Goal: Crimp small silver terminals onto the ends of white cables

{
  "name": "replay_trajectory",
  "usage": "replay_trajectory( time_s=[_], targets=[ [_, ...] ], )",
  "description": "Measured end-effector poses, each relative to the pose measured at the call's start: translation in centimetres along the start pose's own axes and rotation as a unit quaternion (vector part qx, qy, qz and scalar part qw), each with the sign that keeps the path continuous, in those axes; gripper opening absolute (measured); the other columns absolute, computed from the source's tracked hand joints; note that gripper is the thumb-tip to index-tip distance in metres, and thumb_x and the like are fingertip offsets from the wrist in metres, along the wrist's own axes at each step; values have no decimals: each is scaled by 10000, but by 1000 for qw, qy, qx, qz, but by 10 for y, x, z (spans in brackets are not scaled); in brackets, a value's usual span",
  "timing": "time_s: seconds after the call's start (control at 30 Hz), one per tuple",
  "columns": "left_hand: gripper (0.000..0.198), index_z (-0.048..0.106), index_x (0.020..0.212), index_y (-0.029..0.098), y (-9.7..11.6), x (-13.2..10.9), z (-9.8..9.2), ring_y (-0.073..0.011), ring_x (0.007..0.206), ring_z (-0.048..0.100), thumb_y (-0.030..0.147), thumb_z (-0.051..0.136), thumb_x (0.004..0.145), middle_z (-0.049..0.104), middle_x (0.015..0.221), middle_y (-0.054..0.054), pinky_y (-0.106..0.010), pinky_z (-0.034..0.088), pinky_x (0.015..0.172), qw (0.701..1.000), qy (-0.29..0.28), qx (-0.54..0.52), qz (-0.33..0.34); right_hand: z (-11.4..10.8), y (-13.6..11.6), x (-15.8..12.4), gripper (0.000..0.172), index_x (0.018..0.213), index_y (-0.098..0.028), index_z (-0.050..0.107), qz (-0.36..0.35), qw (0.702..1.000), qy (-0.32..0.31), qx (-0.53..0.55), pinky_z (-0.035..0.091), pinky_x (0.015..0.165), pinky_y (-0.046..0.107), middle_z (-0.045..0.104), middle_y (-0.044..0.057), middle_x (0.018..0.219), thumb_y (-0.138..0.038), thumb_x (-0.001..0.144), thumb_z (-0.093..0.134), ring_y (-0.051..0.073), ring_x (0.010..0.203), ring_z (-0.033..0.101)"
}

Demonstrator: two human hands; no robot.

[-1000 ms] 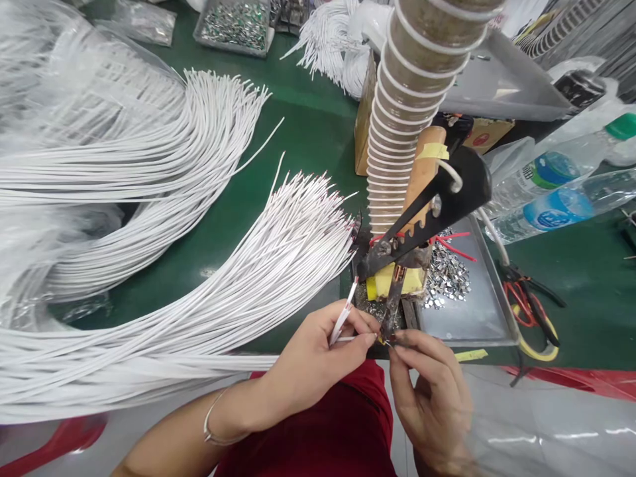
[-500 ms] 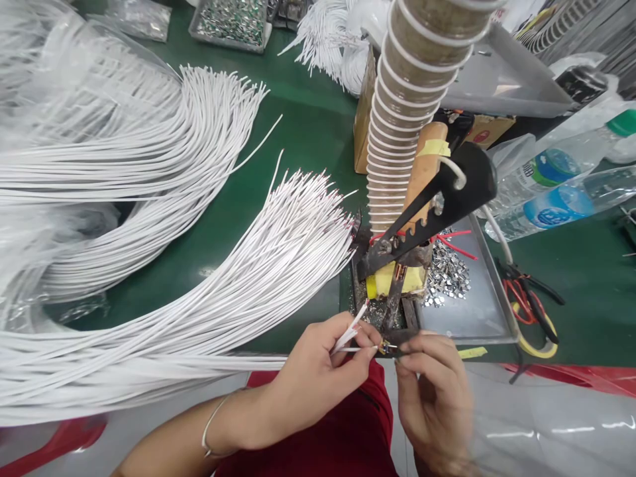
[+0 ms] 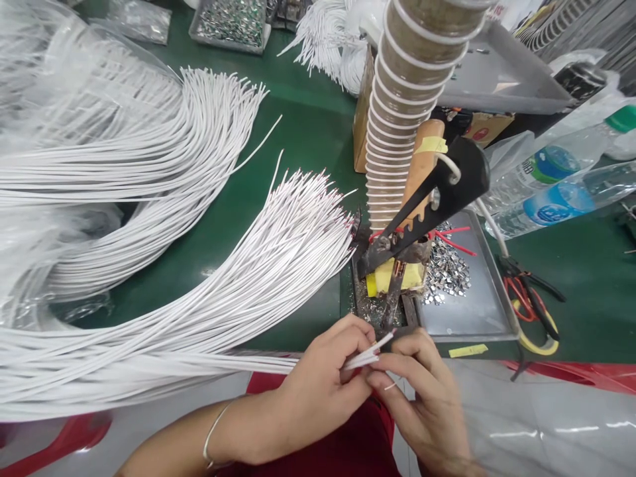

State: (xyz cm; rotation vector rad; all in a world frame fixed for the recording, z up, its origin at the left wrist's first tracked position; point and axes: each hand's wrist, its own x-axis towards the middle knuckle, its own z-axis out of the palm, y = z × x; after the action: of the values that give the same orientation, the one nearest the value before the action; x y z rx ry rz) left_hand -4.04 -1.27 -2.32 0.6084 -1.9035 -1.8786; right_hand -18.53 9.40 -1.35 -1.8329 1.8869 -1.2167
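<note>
- Wire ends (image 3: 368,356) are swung over toward the right since the earlier frames; the right hand (image 3: 422,391) is brought against the fingers of the left hand (image 3: 322,384), clear of the soldering iron (image 3: 394,295).
- At left, white wire bundles (image 3: 238,285) are spread over the green table (image 3: 313,132), their far lengths cut off by the frame edge.
- Several wires are gripped by the left hand in front of the table edge, their ends fanned past its fingers.
- The right thumb and forefinger are drawn together beside a short white strand (image 3: 392,384); whether it is pinched cannot be told.
- Wire handling between two soldering touches is judged to be in hand; a steady fingertip hold seems called for.
- Any joint is hidden by fingers.
- Farther right, small metal pieces (image 3: 450,275) are held in a metal tray (image 3: 462,328).
</note>
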Motion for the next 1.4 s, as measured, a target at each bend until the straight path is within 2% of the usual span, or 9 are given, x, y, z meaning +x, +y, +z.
replay_trajectory(
  time_s=[0.2,0.4,0.57,0.7,0.83,1.07,1.2,1.3,1.4],
  targets=[
    [226,502,833,177,-3,-5,-5,-127,889,527,-47,529,825,528,1014,-15,-234,441,783,999,-30,41,3,4,0,-2,95,954,-195,614,22,999,-45,16,490,694,272,566,23,889,-104,935,631,141,837,538],
    [179,667,1002,176,7,-10,-18,-120,882,562,129,495,1014,556,1084,-36,-226,455,758,996,-69,62,-11,2,5,-8,137,979,-191,608,38,999,0,22,451,707,276,534,26,904,-62,933,603,139,844,518],
    [184,697,936,171,6,-6,-18,-124,927,591,108,533,993,586,1059,-32,-224,467,809,996,-85,36,-18,5,6,-11,222,1056,-230,666,24,995,5,101,453,720,284,555,10,881,-62,939,580,140,828,515],
    [184,691,950,167,5,-5,-17,-135,891,561,133,518,1003,569,1003,-39,-238,454,783,997,-66,39,-23,-9,18,-6,205,1072,-235,667,41,999,10,12,471,778,279,580,16,961,-92,958,575,140,899,552],
    [214,713,950,171,7,-6,-15,-131,802,526,205,517,1027,554,938,-36,-238,418,677,997,-61,17,-40,-37,52,1,130,1074,-225,667,68,978,89,-175,468,874,287,644,21,1016,-172,995,579,148,972,595],
    [120,688,933,153,6,-5,-12,-131,774,539,163,573,965,588,875,-20,-251,422,712,998,-28,5,-63,-53,97,8,143,977,-217,691,112,967,4,-231,474,840,331,670,29,989,-312,996,586,188,922,624],
    [142,664,848,156,5,-3,-13,-120,722,501,219,604,960,551,838,-2,-246,398,664,996,-7,-19,-89,-52,91,11,85,917,-210,621,122,974,-7,-193,467,803,315,648,18,933,-266,971,587,178,888,609],
    [163,639,835,155,6,0,-15,-118,710,485,242,596,966,545,835,2,-247,385,647,994,3,-33,-106,-46,75,7,25,979,-224,615,125,979,62,-148,475,800,279,651,8,954,-227,979,590,148,876,606],
    [178,616,817,154,7,4,-15,-122,702,467,240,581,969,522,807,7,-255,381,643,994,6,-34,-103,-31,53,-1,130,1051,-245,624,116,987,105,-28,497,822,257,650,6,978,-148,966,606,136,929,615]
  ],
)
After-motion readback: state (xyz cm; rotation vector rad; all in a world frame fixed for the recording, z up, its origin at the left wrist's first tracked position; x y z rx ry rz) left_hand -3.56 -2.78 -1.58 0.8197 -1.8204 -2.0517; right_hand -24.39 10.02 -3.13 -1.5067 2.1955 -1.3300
